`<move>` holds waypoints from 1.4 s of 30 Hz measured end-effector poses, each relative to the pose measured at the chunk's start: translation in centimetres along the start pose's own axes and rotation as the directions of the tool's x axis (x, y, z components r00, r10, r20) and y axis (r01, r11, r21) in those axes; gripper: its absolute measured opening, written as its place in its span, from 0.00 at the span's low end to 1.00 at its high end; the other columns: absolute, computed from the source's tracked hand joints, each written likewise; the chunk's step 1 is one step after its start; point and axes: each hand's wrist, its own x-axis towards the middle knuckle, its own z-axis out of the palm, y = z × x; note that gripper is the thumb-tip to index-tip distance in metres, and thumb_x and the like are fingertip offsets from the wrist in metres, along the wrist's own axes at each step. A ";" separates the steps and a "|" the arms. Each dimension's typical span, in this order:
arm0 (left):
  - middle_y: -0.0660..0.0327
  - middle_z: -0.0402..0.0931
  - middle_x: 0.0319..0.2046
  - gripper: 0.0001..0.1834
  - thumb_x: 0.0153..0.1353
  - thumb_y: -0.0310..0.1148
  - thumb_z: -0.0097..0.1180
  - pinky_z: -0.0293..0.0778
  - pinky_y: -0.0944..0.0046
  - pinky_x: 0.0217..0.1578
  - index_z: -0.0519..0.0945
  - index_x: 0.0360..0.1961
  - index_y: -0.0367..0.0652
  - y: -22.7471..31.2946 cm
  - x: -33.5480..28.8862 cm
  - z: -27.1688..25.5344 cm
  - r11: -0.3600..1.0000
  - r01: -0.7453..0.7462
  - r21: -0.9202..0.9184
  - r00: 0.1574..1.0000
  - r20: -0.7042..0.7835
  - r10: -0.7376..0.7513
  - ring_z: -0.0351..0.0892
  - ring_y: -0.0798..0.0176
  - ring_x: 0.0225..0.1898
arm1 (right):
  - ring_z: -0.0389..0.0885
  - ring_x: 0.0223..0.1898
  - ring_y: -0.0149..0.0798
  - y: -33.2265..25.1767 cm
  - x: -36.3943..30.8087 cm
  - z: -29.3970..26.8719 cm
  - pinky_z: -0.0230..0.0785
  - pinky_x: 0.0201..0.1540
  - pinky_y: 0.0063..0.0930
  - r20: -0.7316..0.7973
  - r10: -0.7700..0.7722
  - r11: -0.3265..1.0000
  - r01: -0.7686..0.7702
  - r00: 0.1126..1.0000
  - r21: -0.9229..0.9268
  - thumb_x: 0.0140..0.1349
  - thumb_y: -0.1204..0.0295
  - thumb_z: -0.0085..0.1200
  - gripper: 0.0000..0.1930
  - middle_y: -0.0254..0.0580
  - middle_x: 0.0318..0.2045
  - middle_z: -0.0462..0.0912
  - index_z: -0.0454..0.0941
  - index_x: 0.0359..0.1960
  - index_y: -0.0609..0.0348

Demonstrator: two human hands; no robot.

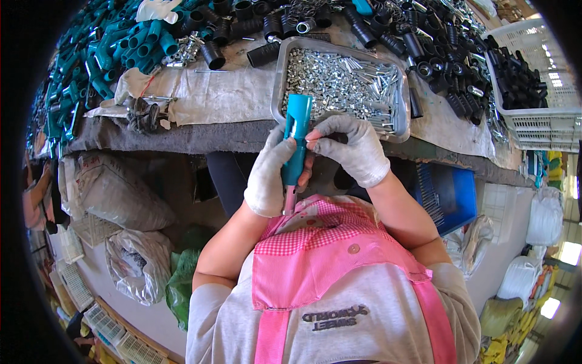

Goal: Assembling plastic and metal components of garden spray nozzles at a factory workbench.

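Note:
My left hand, in a white glove with some bare fingertips, is wrapped round a teal plastic tube-shaped handle. The handle stands nearly upright, with a slot near its top and a metal tube coming out of its lower end. At the handle's right side is my right hand, also gloved, with thumb and forefinger pinched together. Whatever lies between those fingertips is too small to make out. Just beyond both hands, a metal tray holds many small silvery pins and screw-like parts.
Teal plastic handles are heaped at the far left of the cloth-covered table. Black tubular parts pile up at the back right, beside a white crate of black pieces. Below the table's right side is a blue bin; plastic sacks lie left.

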 end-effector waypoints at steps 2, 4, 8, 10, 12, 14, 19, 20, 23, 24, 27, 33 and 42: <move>0.60 0.69 0.31 0.22 0.65 0.41 0.44 0.65 0.72 0.23 0.59 0.57 0.45 -0.2 -0.1 0.6 0.996 -0.084 0.043 0.996 -0.008 0.084 0.68 0.70 0.24 | 0.80 0.34 0.28 0.5 -0.6 0.2 0.73 0.39 0.22 -0.023 0.028 0.997 -0.026 0.999 0.076 0.54 0.81 0.59 0.05 0.37 0.31 0.82 0.81 0.33 0.63; 0.60 0.69 0.31 0.23 0.66 0.40 0.43 0.66 0.72 0.24 0.57 0.58 0.44 -0.7 0.0 0.4 0.983 -0.092 0.161 0.996 -0.007 0.094 0.68 0.70 0.25 | 0.79 0.31 0.28 0.5 -1.3 0.9 0.74 0.37 0.22 -0.071 0.096 0.976 -0.080 0.993 0.201 0.54 0.80 0.60 0.04 0.38 0.29 0.82 0.80 0.32 0.63; 0.61 0.69 0.33 0.18 0.68 0.41 0.39 0.66 0.73 0.24 0.58 0.54 0.44 -1.1 -0.6 0.0 0.971 -0.102 0.214 0.994 0.046 0.095 0.68 0.71 0.25 | 0.77 0.26 0.27 1.3 -1.6 0.9 0.72 0.31 0.20 -0.050 0.178 0.912 -0.146 0.983 0.383 0.55 0.78 0.59 0.04 0.36 0.27 0.81 0.78 0.31 0.61; 0.61 0.69 0.35 0.16 0.69 0.41 0.39 0.67 0.73 0.25 0.58 0.52 0.45 -1.2 -0.6 -0.1 0.964 -0.136 0.228 0.990 0.062 0.125 0.68 0.72 0.26 | 0.77 0.26 0.27 1.0 -1.6 1.1 0.71 0.31 0.20 -0.068 0.179 0.928 -0.146 0.981 0.342 0.55 0.78 0.59 0.04 0.36 0.27 0.81 0.78 0.31 0.60; 0.62 0.69 0.35 0.16 0.68 0.37 0.42 0.67 0.74 0.26 0.58 0.52 0.44 -1.3 -0.5 0.1 0.958 -0.134 0.254 0.990 0.002 0.138 0.68 0.73 0.26 | 0.77 0.27 0.27 1.0 -1.5 1.1 0.70 0.30 0.19 -0.086 0.177 0.944 -0.145 0.980 0.296 0.55 0.79 0.59 0.04 0.36 0.28 0.81 0.77 0.31 0.60; 0.62 0.69 0.35 0.15 0.67 0.35 0.43 0.67 0.74 0.26 0.58 0.51 0.44 -1.4 -0.4 0.1 0.922 -0.201 0.332 0.979 0.027 0.203 0.68 0.74 0.27 | 0.77 0.28 0.26 1.2 -1.4 1.0 0.71 0.33 0.19 0.005 0.203 0.811 -0.171 0.979 0.560 0.55 0.78 0.59 0.03 0.35 0.29 0.80 0.77 0.30 0.59; 0.62 0.71 0.29 0.14 0.64 0.30 0.49 0.66 0.73 0.21 0.61 0.47 0.44 -1.3 -0.1 0.0 0.957 -0.191 0.219 0.974 -0.079 0.213 0.69 0.73 0.23 | 0.79 0.32 0.27 -0.1 -0.1 0.3 0.73 0.37 0.21 0.038 0.110 0.993 -0.111 0.993 0.029 0.59 0.74 0.57 0.06 0.34 0.31 0.81 0.79 0.37 0.61; 0.62 0.72 0.31 0.13 0.64 0.32 0.49 0.67 0.72 0.21 0.62 0.46 0.45 -0.9 -0.2 0.0 0.980 -0.153 0.126 0.978 -0.121 0.168 0.70 0.71 0.23 | 0.79 0.33 0.27 -1.7 1.1 -0.4 0.73 0.37 0.20 0.106 0.241 0.970 -0.244 0.965 0.015 0.60 0.72 0.56 0.08 0.35 0.32 0.82 0.79 0.39 0.61; 0.61 0.73 0.35 0.12 0.66 0.37 0.47 0.70 0.69 0.23 0.67 0.46 0.43 -0.9 0.0 -0.4 0.980 -0.191 0.061 0.962 -0.185 0.199 0.71 0.70 0.25 | 0.81 0.35 0.40 -1.0 5.5 -3.9 0.72 0.39 0.31 0.004 -0.415 0.438 0.203 0.910 -0.876 0.57 0.68 0.55 0.11 0.45 0.36 0.81 0.81 0.39 0.58; 0.61 0.73 0.35 0.12 0.66 0.37 0.47 0.70 0.69 0.23 0.67 0.46 0.43 -0.8 -0.1 -0.4 0.981 -0.186 0.059 0.966 -0.171 0.194 0.71 0.70 0.25 | 0.80 0.36 0.43 -0.2 6.7 -5.0 0.71 0.41 0.33 0.017 -0.341 0.352 0.144 0.940 -0.925 0.56 0.68 0.55 0.10 0.45 0.37 0.80 0.81 0.37 0.57; 0.61 0.73 0.35 0.20 0.65 0.43 0.48 0.70 0.69 0.26 0.67 0.53 0.43 -0.4 -0.7 -0.4 0.994 -0.108 0.032 0.983 -0.148 0.111 0.71 0.70 0.28 | 0.76 0.39 0.48 1.0 8.4 -5.5 0.69 0.43 0.39 0.039 -0.280 0.210 0.100 0.959 -0.973 0.54 0.66 0.55 0.08 0.43 0.34 0.78 0.80 0.30 0.54; 0.63 0.67 0.29 0.19 0.66 0.48 0.44 0.61 0.71 0.19 0.63 0.52 0.50 -0.2 -1.1 -0.9 0.995 -0.091 -0.045 0.992 -0.089 0.087 0.65 0.72 0.22 | 0.78 0.38 0.46 0.9 7.4 -5.5 0.70 0.43 0.34 -0.073 -0.415 0.393 0.107 0.907 -0.913 0.54 0.67 0.56 0.07 0.43 0.34 0.80 0.81 0.32 0.53; 0.61 0.65 0.28 0.29 0.68 0.51 0.37 0.58 0.72 0.18 0.52 0.67 0.56 -0.4 0.8 -0.2 0.656 0.438 -0.615 0.835 0.548 -0.045 0.60 0.71 0.20 | 0.80 0.36 0.27 -1.5 -0.8 -1.1 0.73 0.43 0.22 -0.008 -0.049 0.998 0.049 0.999 0.045 0.51 0.81 0.62 0.06 0.35 0.32 0.83 0.80 0.32 0.62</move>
